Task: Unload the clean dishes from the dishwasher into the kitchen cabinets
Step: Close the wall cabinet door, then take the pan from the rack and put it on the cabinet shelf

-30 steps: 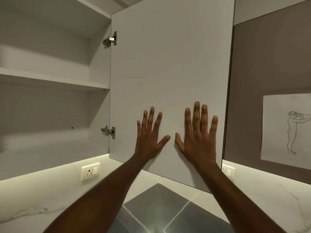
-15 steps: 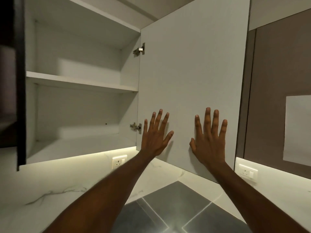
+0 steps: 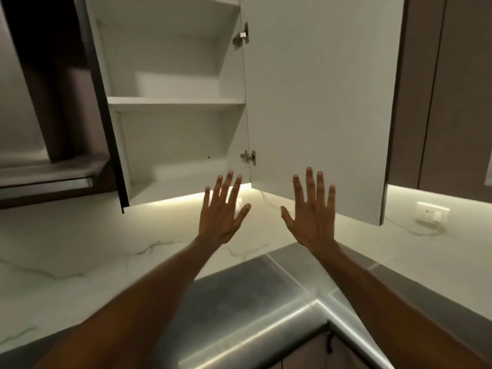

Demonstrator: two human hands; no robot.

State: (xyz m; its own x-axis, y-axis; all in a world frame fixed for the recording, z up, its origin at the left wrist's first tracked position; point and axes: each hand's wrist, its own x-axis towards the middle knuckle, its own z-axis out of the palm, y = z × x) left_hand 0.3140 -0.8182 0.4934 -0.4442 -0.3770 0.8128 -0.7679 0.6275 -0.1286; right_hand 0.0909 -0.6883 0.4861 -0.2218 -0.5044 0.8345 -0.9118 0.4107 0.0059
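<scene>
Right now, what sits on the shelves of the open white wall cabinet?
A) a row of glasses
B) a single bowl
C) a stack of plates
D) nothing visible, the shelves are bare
D: the middle shelf and floor of the open white wall cabinet show only bare white board, and both the left hand and right hand are spread and hold nothing.

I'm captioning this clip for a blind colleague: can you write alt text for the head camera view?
Two bare, empty hands, left hand and right hand, are raised with fingers spread before an open wall cabinet with bare white shelves, its door swung right. Below lie a marble backsplash and steel counter.
</scene>
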